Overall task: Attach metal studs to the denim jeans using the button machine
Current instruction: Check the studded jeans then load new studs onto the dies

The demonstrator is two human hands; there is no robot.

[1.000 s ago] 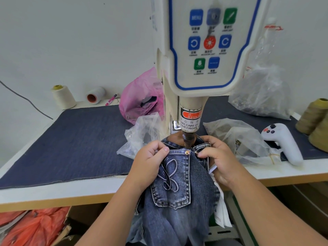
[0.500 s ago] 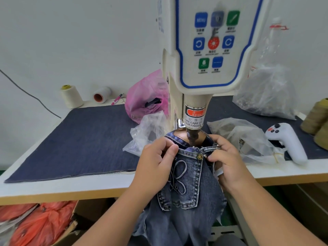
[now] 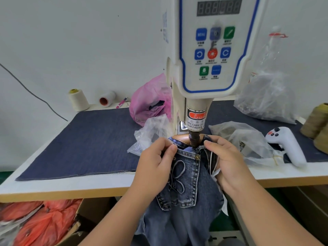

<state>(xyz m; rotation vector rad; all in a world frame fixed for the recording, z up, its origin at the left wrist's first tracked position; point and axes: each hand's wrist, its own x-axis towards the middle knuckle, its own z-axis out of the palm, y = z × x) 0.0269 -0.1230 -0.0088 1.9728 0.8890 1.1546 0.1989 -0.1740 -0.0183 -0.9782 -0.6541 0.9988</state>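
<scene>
Blue denim jeans (image 3: 188,206) hang over the table's front edge, their back pocket with a loop pattern facing me. A brass stud (image 3: 197,157) sits at the pocket's top right corner, just in front of the button machine's dark punch (image 3: 193,139). The white button machine (image 3: 213,50) stands at the table's middle, its button panel facing me. My left hand (image 3: 156,162) pinches the pocket's upper left edge. My right hand (image 3: 225,160) grips the waistband on the right of the punch.
A denim mat (image 3: 88,142) covers the white table (image 3: 71,185). A pink bag (image 3: 149,102), clear plastic bags (image 3: 248,141) and a white handheld controller (image 3: 287,144) lie around the machine. Thread cones (image 3: 78,99) stand at the back left and far right. Orange bags (image 3: 40,224) fill a box below.
The jeans have slid a little toward me, so the stud now lies in front of the punch instead of under it. Both hands keep their hold on the denim.
</scene>
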